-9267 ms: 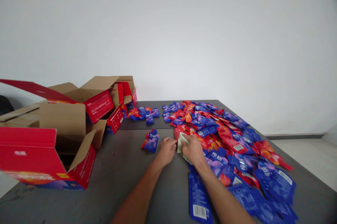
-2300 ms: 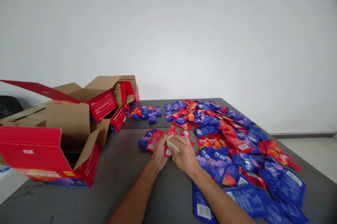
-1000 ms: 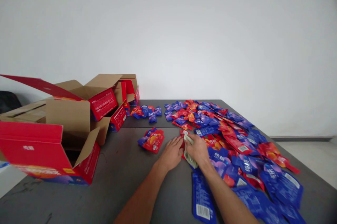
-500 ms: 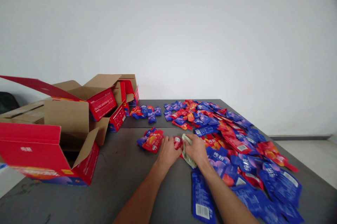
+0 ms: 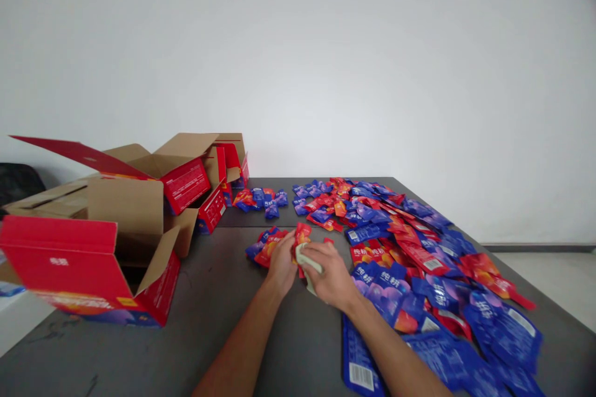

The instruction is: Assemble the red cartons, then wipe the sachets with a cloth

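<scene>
Clock directions are read from the hands. At twelve o'clock the view is closed off by a plain white wall (image 5: 372, 61); at three, beyond the table, a strip of pale floor (image 5: 554, 266) is seen. The dark grey table (image 5: 218, 297) is crossed by a seam and marked by dark smudges at eight. Its three o'clock side is covered, from one round to four, by a heap of red and blue pouches (image 5: 386, 223). At nine, an open red carton (image 5: 60, 260) is set, with more open cartons (image 5: 186, 186) at ten. A loose cluster of pouches (image 5: 265, 198) is spread at eleven. At ten, a small stack (image 5: 263, 245) is partly covered by the left hand (image 5: 282, 263); only one red-and-blue bunch was seen there nine seconds ago. By that hand a red pouch (image 5: 302, 233) is gripped, now lifted and shifted toward nine from beside the heap. A folded pale cloth (image 5: 310, 260) is clasped by the right hand (image 5: 328, 273) and pressed against the pouch.
</scene>
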`<state>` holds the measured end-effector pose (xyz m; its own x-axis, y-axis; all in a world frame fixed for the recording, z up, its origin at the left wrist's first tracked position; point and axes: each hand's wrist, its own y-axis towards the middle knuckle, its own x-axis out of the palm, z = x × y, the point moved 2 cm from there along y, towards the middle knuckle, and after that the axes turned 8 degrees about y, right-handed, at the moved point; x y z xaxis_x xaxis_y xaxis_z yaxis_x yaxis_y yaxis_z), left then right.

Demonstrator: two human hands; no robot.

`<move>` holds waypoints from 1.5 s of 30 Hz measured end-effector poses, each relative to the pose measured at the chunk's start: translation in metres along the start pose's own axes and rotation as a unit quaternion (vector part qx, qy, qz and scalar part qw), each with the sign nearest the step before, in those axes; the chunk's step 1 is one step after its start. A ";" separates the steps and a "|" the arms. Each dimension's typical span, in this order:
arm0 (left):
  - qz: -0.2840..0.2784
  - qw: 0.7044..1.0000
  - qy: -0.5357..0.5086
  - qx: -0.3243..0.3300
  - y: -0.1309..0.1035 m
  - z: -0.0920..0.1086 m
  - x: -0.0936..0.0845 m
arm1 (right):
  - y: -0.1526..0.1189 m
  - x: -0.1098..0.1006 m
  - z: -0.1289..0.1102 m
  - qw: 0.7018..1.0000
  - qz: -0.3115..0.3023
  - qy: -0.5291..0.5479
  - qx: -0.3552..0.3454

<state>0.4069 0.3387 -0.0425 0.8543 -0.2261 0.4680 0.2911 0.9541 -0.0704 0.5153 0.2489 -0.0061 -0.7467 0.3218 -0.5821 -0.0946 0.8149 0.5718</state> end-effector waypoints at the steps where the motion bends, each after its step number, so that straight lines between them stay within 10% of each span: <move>1: -0.003 1.000 -0.009 -0.010 -0.001 0.000 0.001 | -0.001 0.005 -0.005 0.999 -0.032 0.000 -0.019; 10: -0.065 0.998 0.018 -0.013 -0.010 -0.014 0.011 | -0.002 -0.008 0.027 0.984 0.131 -0.104 0.051; 21: 0.022 0.999 0.033 0.030 -0.003 -0.006 -0.002 | -0.001 0.007 -0.010 0.998 -0.070 -0.004 0.003; 30: 0.088 0.996 0.001 0.035 -0.002 0.003 -0.008 | 0.000 -0.008 0.010 0.979 0.149 0.034 0.133; 45: 0.015 0.997 0.069 0.036 -0.008 -0.001 0.005 | -0.002 0.004 0.008 0.988 0.114 0.078 0.068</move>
<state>0.4093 0.3296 -0.0401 0.9144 -0.2181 0.3412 0.2379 0.9712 -0.0168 0.5176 0.2524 -0.0146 -0.8313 0.4350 -0.3459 0.1688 0.7907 0.5885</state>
